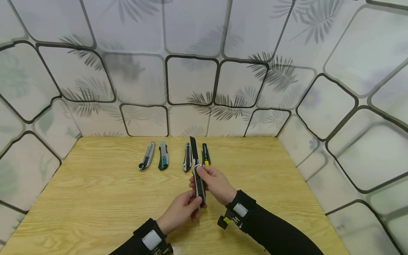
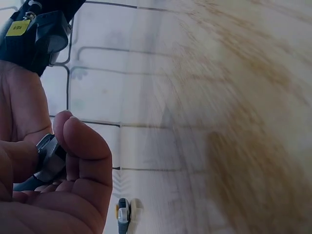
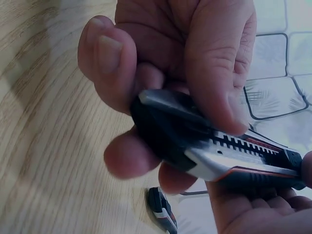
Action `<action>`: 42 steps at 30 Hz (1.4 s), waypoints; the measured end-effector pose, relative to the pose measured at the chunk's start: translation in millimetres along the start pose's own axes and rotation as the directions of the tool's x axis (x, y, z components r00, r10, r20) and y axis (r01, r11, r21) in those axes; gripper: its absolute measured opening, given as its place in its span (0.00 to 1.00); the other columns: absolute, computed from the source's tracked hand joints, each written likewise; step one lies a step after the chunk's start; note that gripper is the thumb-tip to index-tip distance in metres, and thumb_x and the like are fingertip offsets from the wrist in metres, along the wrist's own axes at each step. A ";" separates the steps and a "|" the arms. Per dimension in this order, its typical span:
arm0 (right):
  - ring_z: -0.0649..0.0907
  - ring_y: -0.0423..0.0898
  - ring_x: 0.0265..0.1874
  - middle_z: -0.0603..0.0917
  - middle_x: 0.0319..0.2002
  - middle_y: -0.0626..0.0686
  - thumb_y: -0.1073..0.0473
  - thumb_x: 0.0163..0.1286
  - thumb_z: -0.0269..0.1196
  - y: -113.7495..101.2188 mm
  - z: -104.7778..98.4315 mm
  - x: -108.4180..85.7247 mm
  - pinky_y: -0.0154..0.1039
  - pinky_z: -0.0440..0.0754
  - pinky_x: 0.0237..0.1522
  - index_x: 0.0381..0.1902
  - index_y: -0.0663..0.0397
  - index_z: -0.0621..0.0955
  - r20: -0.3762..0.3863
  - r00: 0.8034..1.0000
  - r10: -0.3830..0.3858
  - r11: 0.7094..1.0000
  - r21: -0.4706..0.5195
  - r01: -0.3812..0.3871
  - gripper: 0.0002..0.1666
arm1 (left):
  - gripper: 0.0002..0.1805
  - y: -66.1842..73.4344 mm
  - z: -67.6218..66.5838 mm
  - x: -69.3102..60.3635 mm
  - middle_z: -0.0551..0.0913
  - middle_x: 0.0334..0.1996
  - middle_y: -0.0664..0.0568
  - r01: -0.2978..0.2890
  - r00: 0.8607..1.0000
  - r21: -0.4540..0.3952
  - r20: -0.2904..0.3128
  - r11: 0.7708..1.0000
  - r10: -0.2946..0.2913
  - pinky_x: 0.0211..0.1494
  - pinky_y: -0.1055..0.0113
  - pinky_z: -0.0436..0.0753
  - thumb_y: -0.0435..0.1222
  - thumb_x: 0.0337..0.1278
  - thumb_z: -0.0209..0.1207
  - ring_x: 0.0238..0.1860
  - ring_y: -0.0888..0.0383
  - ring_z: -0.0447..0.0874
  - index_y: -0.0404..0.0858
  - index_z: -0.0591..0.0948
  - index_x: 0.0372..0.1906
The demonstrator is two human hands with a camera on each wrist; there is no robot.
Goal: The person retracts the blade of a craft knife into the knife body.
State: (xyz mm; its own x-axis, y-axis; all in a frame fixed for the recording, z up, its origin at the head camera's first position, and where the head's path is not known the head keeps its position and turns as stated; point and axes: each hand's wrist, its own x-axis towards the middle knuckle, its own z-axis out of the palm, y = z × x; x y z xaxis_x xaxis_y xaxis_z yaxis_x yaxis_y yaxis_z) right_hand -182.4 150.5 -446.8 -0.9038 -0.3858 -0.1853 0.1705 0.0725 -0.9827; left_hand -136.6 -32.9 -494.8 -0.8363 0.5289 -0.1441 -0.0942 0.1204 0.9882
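Note:
Both hands hold a snap-off utility knife (image 1: 198, 184) in front of the body, its long dark blade (image 1: 193, 147) out and pointing toward the wall. My right hand (image 1: 220, 184) grips the upper handle, with the thumb near the slider. Lower down, my left hand (image 1: 182, 209) pinches the handle's butt end. In the right wrist view, the knife's silver and dark handle (image 3: 214, 156) shows its toothed slider track. Its handle (image 2: 50, 158) is mostly hidden by fingers in the left wrist view.
Other utility knives lie near the table's back edge: a silver one (image 1: 147, 156), a silver and teal one (image 1: 163, 155), a silver and dark one (image 1: 187, 157), and a black and yellow one (image 1: 205, 154). The wooden table (image 1: 95, 198) meets a patterned wall covering (image 1: 191, 81).

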 end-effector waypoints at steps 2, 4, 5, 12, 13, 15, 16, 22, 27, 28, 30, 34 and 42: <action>0.90 0.43 0.45 0.90 0.47 0.54 0.45 0.89 0.51 -0.4 -0.7 -0.1 0.39 0.89 0.55 0.60 0.62 0.81 0.000 1.000 0.000 1.000 -0.008 0.000 0.26 | 0.18 0.3 0.0 -0.5 0.88 0.47 0.36 0.014 1.000 -0.008 0.001 1.000 -0.014 0.34 0.67 0.82 0.38 0.87 0.48 0.31 0.57 0.81 0.27 0.77 0.63; 0.90 0.43 0.45 0.90 0.47 0.54 0.46 0.88 0.52 -0.4 -2.2 -0.2 0.38 0.88 0.54 0.60 0.62 0.82 0.000 1.000 0.001 1.000 -0.026 -0.001 0.26 | 0.18 0.3 0.2 -0.6 0.88 0.47 0.37 0.025 1.000 -0.015 0.001 1.000 -0.025 0.34 0.67 0.82 0.38 0.87 0.49 0.31 0.58 0.81 0.28 0.77 0.63; 0.90 0.43 0.45 0.91 0.47 0.55 0.46 0.88 0.52 -0.2 -3.0 -0.2 0.38 0.88 0.54 0.60 0.61 0.82 0.000 1.000 0.000 0.999 -0.039 0.000 0.25 | 0.18 0.0 0.4 -0.5 0.88 0.47 0.37 0.026 1.000 -0.016 0.003 1.000 -0.026 0.34 0.67 0.82 0.38 0.87 0.49 0.31 0.58 0.81 0.28 0.77 0.63; 0.91 0.44 0.45 0.92 0.49 0.57 0.48 0.87 0.55 -0.8 -7.0 -2.1 0.38 0.87 0.54 0.57 0.60 0.85 0.006 1.000 -0.015 0.992 -0.127 0.015 0.22 | 0.16 -1.4 1.9 1.1 0.88 0.45 0.37 0.004 1.000 -0.008 0.010 1.000 -0.004 0.33 0.68 0.83 0.36 0.86 0.50 0.30 0.59 0.81 0.27 0.78 0.59; 0.91 0.44 0.46 0.92 0.50 0.58 0.49 0.87 0.55 -1.7 -7.3 -2.6 0.38 0.86 0.54 0.57 0.60 0.85 0.007 1.000 -0.020 0.990 -0.137 0.020 0.22 | 0.15 -1.1 2.0 1.7 0.88 0.45 0.37 -0.002 1.000 0.000 0.006 1.000 0.002 0.33 0.68 0.83 0.36 0.86 0.50 0.30 0.59 0.81 0.28 0.79 0.58; 0.91 0.45 0.49 0.91 0.52 0.61 0.50 0.87 0.55 -4.2 -7.5 -3.8 0.39 0.86 0.58 0.59 0.60 0.84 0.009 0.999 -0.031 0.988 -0.152 0.032 0.20 | 0.14 0.7 1.7 3.1 0.88 0.42 0.36 -0.014 1.000 0.023 -0.008 1.000 0.014 0.33 0.69 0.83 0.36 0.86 0.50 0.29 0.60 0.82 0.28 0.80 0.57; 0.90 0.46 0.50 0.90 0.54 0.61 0.52 0.86 0.56 -5.7 -7.2 -4.4 0.40 0.85 0.59 0.60 0.60 0.84 0.007 0.999 -0.035 0.988 -0.154 0.035 0.20 | 0.14 1.8 1.3 4.1 0.88 0.41 0.36 -0.021 1.000 0.033 -0.016 0.999 0.021 0.33 0.68 0.83 0.36 0.86 0.50 0.29 0.60 0.82 0.29 0.80 0.56; 0.83 0.50 0.57 0.85 0.62 0.64 0.58 0.83 0.58 -4.2 -0.2 -6.9 0.40 0.80 0.60 0.75 0.55 0.74 0.052 0.998 -0.037 0.992 -0.121 0.043 0.26 | 0.14 12.7 -3.8 7.9 0.88 0.39 0.37 -0.047 0.996 0.040 -0.075 0.998 0.049 0.32 0.65 0.84 0.35 0.85 0.51 0.30 0.58 0.81 0.29 0.80 0.59; 0.81 0.47 0.53 0.83 0.62 0.59 0.57 0.82 0.62 6.7 3.7 -12.2 0.38 0.78 0.55 0.74 0.57 0.75 0.086 0.996 0.018 0.995 -0.096 -0.009 0.27 | 0.14 20.4 -7.6 10.3 0.83 0.30 0.47 -0.070 0.989 0.090 -0.125 0.993 0.081 0.29 0.66 0.80 0.36 0.84 0.53 0.28 0.59 0.78 0.32 0.80 0.61; 0.81 0.46 0.54 0.83 0.62 0.58 0.55 0.83 0.61 7.7 3.9 -13.3 0.38 0.78 0.57 0.74 0.57 0.75 0.081 0.996 0.023 0.997 -0.082 -0.016 0.27 | 0.13 21.2 -7.8 10.4 0.82 0.28 0.49 -0.077 0.988 0.116 -0.125 0.990 0.091 0.28 0.67 0.79 0.36 0.84 0.54 0.27 0.60 0.78 0.33 0.81 0.59; 0.83 0.44 0.51 0.85 0.60 0.57 0.48 0.84 0.60 8.7 3.4 -13.9 0.39 0.78 0.56 0.71 0.59 0.78 0.043 0.999 0.025 0.997 -0.074 -0.022 0.28 | 0.12 21.2 -7.6 11.0 0.81 0.27 0.51 -0.088 0.988 0.162 -0.110 0.983 0.106 0.28 0.68 0.78 0.36 0.84 0.54 0.26 0.61 0.77 0.33 0.82 0.56; 0.85 0.43 0.47 0.90 0.55 0.53 0.39 0.83 0.58 10.1 3.9 -14.5 0.40 0.77 0.55 0.63 0.61 0.85 -0.033 0.999 0.024 0.995 -0.096 -0.027 0.32 | 0.10 17.9 -6.0 11.2 0.81 0.26 0.53 -0.096 0.991 0.197 -0.075 0.976 0.112 0.28 0.70 0.78 0.34 0.84 0.54 0.25 0.61 0.78 0.32 0.82 0.53; 0.84 0.41 0.50 0.85 0.62 0.62 0.55 0.86 0.56 15.9 -3.1 -18.0 0.36 0.80 0.56 0.73 0.63 0.76 0.135 0.990 -0.027 0.990 -0.131 0.045 0.25 | 0.10 18.7 -8.0 6.5 0.84 0.26 0.42 -0.068 0.992 0.131 -0.095 0.989 0.081 0.31 0.60 0.85 0.33 0.81 0.57 0.26 0.59 0.81 0.30 0.83 0.54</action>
State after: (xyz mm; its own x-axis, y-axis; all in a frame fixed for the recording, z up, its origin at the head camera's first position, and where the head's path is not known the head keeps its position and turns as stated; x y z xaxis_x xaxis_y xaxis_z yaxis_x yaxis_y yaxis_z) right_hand -164.6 161.5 -459.1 -0.8468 -0.5082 -0.1566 0.0768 0.1746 -0.9816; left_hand -148.1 -33.9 -476.9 -0.8885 0.4551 -0.0581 0.0347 0.1929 0.9806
